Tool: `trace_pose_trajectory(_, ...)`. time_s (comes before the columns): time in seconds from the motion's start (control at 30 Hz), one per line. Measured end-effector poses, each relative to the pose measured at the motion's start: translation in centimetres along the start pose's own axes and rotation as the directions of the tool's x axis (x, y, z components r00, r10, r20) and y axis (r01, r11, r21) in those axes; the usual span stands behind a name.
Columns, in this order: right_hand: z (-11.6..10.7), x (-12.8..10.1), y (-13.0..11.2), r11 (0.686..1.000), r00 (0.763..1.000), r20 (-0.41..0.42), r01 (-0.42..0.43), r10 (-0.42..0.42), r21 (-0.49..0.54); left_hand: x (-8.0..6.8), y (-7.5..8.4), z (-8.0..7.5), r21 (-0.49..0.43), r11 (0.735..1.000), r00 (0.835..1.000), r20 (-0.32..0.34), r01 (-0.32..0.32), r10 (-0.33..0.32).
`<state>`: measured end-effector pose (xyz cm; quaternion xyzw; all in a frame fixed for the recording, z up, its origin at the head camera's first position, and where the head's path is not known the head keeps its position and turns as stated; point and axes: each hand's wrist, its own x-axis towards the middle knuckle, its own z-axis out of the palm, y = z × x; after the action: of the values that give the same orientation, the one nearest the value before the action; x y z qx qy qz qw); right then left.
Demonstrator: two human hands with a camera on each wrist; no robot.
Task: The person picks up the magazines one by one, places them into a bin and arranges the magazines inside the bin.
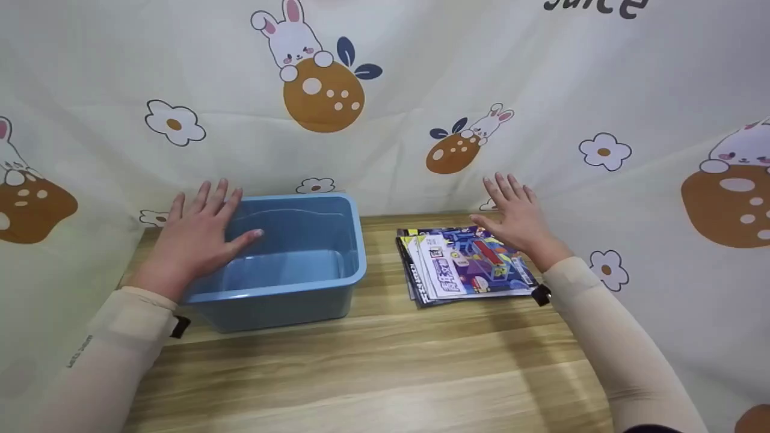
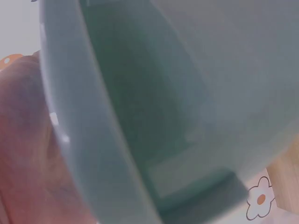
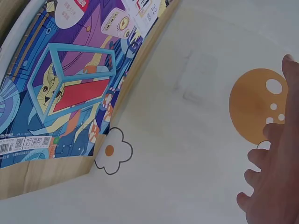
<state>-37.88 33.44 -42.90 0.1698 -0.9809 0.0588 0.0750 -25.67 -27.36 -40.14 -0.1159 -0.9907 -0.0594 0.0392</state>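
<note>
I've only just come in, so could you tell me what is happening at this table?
A person sits at a wooden table with both hands open. The left hand is at the left rim of an empty blue plastic bin. The right hand hovers over the far right edge of a stack of magazines lying flat beside the bin. Neither hand grips anything.

Bright, even light; soft shadows on the table (image 1: 385, 361); left wrist view blurred.

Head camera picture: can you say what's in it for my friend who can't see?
Two open hands hover over a wooden table: the left hand over the edge of an empty blue bin, the right hand above a stack of colourful magazines. A curtain printed with bunnies and flowers hangs behind.
</note>
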Motion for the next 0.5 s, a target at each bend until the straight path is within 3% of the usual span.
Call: trace_pose_trajectory(0.5, 0.3, -1.1, 1.1, 0.999, 0.999, -0.045, 0.022, -0.020, 0.039, -1.7, -1.4, -0.2, 0.016, 1.000, 0.998, -0.059, -0.011, 0.011)
